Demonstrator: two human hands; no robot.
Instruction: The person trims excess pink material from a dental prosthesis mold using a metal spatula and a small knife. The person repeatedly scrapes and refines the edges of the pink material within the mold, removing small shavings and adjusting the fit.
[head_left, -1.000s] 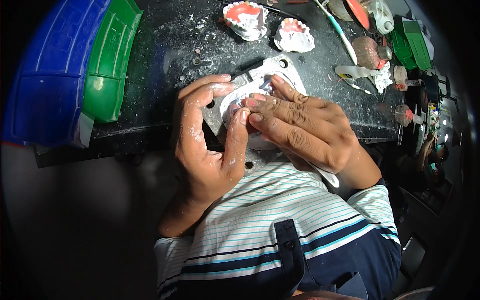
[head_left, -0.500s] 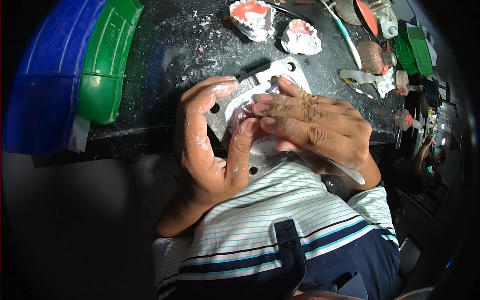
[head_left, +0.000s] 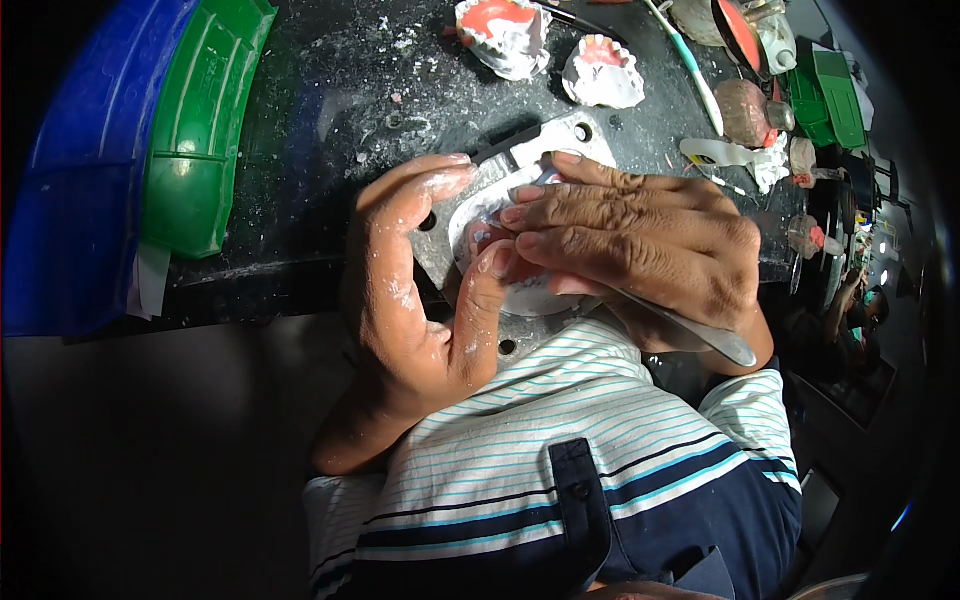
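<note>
A metal dental flask half (head_left: 508, 326) sits at the table's front edge against my shirt, filled with white plaster (head_left: 535, 298) around a pink area with small pale pieces. My left hand (head_left: 405, 280), dusted white, curves around the flask's left side; its thumb presses on the pink part. The fingers of my right hand (head_left: 655, 240) lie bent over the plaster, their tips meeting the left thumb. A metal spatula (head_left: 735, 347) is tucked under the right palm, its rounded end sticking out toward my body. Its other end is hidden.
Two plaster dental models (head_left: 603, 72) with pink gums stand beyond the flask. Green (head_left: 195, 150) and blue bins (head_left: 85, 170) occupy the left side. At right lie a teal-and-white handled tool (head_left: 690, 65), a white tube (head_left: 715, 153) and glass bottles (head_left: 745, 108). White crumbs dot the black table.
My right hand has shifted slightly to the right over the plaster, and the spatula's end has swung with it. The left hand stays almost in place.
</note>
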